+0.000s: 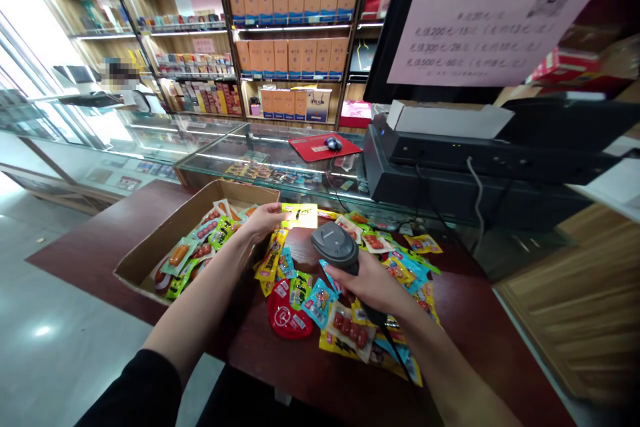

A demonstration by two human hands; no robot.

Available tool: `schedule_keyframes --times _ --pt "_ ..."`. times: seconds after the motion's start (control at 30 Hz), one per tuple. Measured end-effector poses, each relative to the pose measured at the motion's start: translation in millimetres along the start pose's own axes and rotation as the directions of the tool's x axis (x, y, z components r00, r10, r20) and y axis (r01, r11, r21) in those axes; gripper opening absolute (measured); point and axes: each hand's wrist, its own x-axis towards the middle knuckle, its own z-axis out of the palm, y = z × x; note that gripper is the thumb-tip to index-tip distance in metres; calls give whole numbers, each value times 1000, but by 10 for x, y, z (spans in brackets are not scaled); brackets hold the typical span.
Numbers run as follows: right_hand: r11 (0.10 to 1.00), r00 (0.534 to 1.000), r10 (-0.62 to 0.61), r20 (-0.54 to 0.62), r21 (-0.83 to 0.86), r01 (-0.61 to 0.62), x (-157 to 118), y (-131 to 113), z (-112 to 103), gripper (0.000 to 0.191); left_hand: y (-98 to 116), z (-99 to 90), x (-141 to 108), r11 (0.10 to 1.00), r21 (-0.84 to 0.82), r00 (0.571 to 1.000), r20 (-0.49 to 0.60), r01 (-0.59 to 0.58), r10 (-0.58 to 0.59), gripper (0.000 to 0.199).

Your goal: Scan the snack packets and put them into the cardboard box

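Between the fingers of my left hand (265, 220) is a small yellow snack packet (304, 215), held up just past the box's right side. My right hand (377, 283) is wrapped round the handle of a black barcode scanner (336, 245), whose head points toward that packet. Below the scanner and around it, many bright snack packets lie in a loose pile, among them a clear pack of sausages (351, 331) and a blue packet (319, 302). A red rounded package (290, 313) rests nearer me. To the left, an open cardboard box (145, 257) holds more sausage packets.
Behind the dark red table (83, 243) runs a glass display counter (225, 163) with a computer mouse (333, 143) on a red mat. A monitor (395, 33) with a paper sign stands at the right above black equipment (450, 153). A person (133, 90) is at the far left.
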Motion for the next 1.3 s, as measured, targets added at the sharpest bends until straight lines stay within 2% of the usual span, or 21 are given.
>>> schedule_keyframes --times 0.2,0.37,0.43,0.57,0.7,0.8,0.87,0.93,1.0,1.1,1.2,1.3 --pt "999 998 46 52 24 -47 -27 -88 -17 38 30 28 -17 1000 21 1000 -8 -11 11 40" --pt "998 998 -55 4 -14 55 -51 -157 -45 35 143 31 -33 999 -32 999 -36 -27 26 39" --pt "999 999 -45 20 -19 45 -64 -171 -49 33 228 -31 -63 998 -35 997 -66 -46 44 38" --pt "997 992 55 113 41 -61 -91 -200 -29 30 399 -349 -220 996 -6 981 -176 -87 84 34" --pt "991 986 98 136 73 -108 -115 -254 -5 28 518 -860 -496 995 25 946 -309 -99 102 33" --pt "994 988 90 127 55 -98 -120 -268 -4 29 596 -1195 -728 994 22 924 -366 -111 111 33" --pt "995 989 79 129 56 -86 -116 -252 -7 29 647 -1330 -857 993 6 904 -412 -121 113 31" --pt "995 989 73 125 57 -80 -107 -230 -15 30 684 -1387 -940 992 0 887 -448 -126 113 30" --pt "996 992 68 103 48 -73 -98 -222 -36 30 697 -1378 -961 993 14 888 -445 -120 114 31" --pt "998 996 56 65 30 -58 -92 -237 -106 30 659 -1253 -876 995 49 917 -386 -92 104 33" --pt "997 997 65 39 32 -67 -97 -242 -222 30 566 -989 -687 995 88 950 -303 -50 75 36" --pt "998 998 60 -14 12 -60 -106 -219 -344 31 438 -601 -438 993 113 982 -183 -17 38 37"
